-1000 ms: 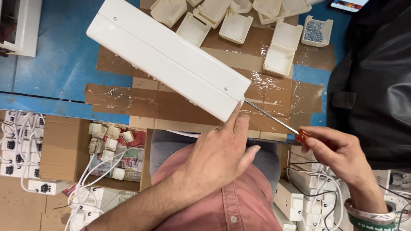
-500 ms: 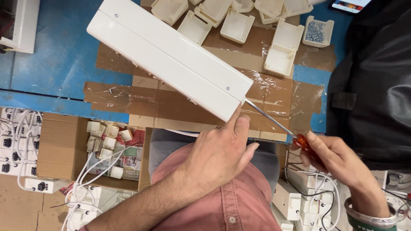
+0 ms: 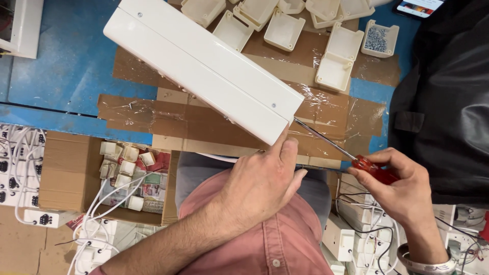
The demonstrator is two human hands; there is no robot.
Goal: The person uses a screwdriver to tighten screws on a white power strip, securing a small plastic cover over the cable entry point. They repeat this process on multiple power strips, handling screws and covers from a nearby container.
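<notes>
The long white box (image 3: 204,66) is lying slantwise on the taped blue table (image 3: 66,76). The left hand (image 3: 260,181) is bracing its near end, fingers together. The right hand (image 3: 402,186) is gripping the red-handled screwdriver (image 3: 351,158) — fingers clamped on the handle, tip touching the box's end.

Screwdriver (image 3: 351,158) tip hidden behind casing (image 3: 204,66) — handle mostly covered.
</notes>
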